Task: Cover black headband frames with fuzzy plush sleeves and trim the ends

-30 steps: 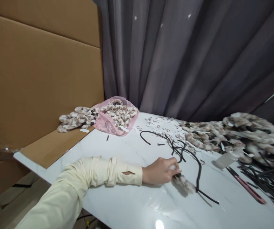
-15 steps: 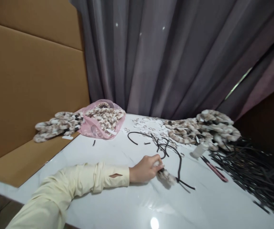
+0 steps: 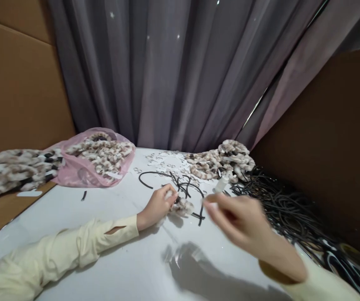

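My left hand is closed round a short brown-and-white furry strip with a dark band, just above the white table. The strip's far end points right, and my fingers cover its near end. To its right is my right hand, raised and slightly blurred, thumb and fingers pinched together. Whatever the pinch holds, if anything, cannot be made out. Lengths of black cord lie behind and beside the strip. One end of a cord shows close to the right fingertips, but I cannot tell whether they touch.
A pink plastic bag of furry loops stands at left, beside a furry bundle. Small metal rings are scattered at the back. Another furry pile, a small clear bottle and a heap of black cords occupy the right.
My right hand has come into view from the right, beside the furry strip. My left hand still grips the strip. The view has swung to the right.
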A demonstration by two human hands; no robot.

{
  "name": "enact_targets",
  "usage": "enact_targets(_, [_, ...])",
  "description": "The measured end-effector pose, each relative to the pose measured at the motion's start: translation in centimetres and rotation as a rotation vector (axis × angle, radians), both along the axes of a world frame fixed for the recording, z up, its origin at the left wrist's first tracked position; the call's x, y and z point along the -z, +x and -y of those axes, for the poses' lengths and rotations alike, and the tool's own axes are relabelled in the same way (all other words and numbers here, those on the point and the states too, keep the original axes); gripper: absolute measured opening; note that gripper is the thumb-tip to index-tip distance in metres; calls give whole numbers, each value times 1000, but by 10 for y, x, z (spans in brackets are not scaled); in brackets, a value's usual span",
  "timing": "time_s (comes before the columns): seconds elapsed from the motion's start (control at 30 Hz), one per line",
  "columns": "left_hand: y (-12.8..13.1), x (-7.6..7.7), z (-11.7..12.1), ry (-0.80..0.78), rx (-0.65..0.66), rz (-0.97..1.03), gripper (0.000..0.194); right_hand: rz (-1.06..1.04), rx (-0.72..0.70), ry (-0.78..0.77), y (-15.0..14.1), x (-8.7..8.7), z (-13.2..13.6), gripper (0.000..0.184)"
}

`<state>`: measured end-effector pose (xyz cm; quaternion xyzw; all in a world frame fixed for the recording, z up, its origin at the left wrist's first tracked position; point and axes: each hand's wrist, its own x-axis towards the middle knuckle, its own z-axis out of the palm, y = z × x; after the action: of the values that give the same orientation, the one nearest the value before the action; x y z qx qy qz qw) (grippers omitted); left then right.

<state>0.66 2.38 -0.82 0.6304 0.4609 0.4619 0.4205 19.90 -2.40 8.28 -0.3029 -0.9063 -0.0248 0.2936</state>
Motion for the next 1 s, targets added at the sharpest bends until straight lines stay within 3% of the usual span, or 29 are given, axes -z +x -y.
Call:
enact_targets(0.1, [-3,-17,1,16,-10,54,20,166,50,-151,-24,28,-9,21])
enact_targets(0.2, [-5,-32,3,-4,-32,99,21,270,193,-90,-42,52,-18,25])
enact_targets(0.33, [-6,-42,6,-51,-38,183,21,205,299,29,-52,65,-24,30])
enact_targets(0.43, [-7,-43,6,-26,-60,197,20,114,354,-11,-55,67,-28,31])
enact_targets(0.53, [-8,-42,6,71,-95,121,20,-38,386,-316,-59,68,-34,31])
enact_targets(0.63, [-9,-40,9,212,-124,-17,17,-260,180,-870,-65,68,-38,50])
enact_targets(0.7, [-11,-39,10,290,-126,-96,15,-429,75,-1089,-69,69,-39,54])
enact_targets(0.8, [-14,-37,9,412,-133,-199,10,-599,34,-1133,-72,70,-37,51])
enact_targets(1.0, [-21,-30,0,754,-181,-366,16,-665,-96,-1164,-65,62,-27,34])
